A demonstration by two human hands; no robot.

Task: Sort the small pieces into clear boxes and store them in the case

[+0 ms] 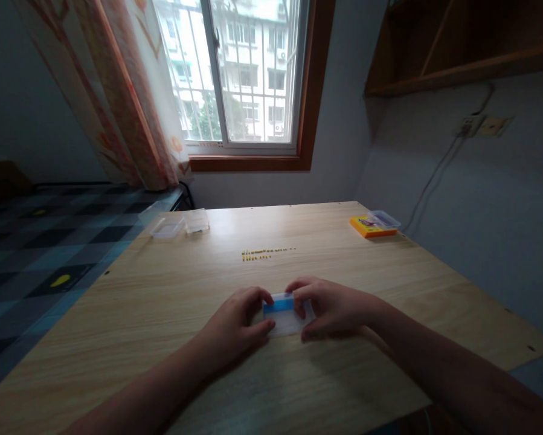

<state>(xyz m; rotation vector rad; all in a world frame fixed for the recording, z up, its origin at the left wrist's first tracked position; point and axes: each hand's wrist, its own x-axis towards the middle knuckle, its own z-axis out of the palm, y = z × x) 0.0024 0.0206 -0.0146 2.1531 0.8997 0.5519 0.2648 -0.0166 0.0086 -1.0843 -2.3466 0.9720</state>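
A small clear plastic box [285, 323] with a blue strip across it lies on the wooden table [162, 338] in front of me. My left hand [249, 314] grips its left end, thumb at the near side and fingers at the far side. Around the right end curl the fingers and thumb of my right hand [319, 307]. What the box contains, if anything, is too blurred to tell. Beyond the hands, several tiny yellow and dark pieces [257, 258] lie in two rows; their kind is too small to make out.
Clear plastic containers [167, 227] stand at the table's far left, one near the edge. At the far right, an orange-yellow box [371, 227] has a clear case [384, 219] resting on it. A bed [72, 241] adjoins the left side. A wall shelf [461, 66] hangs at upper right.
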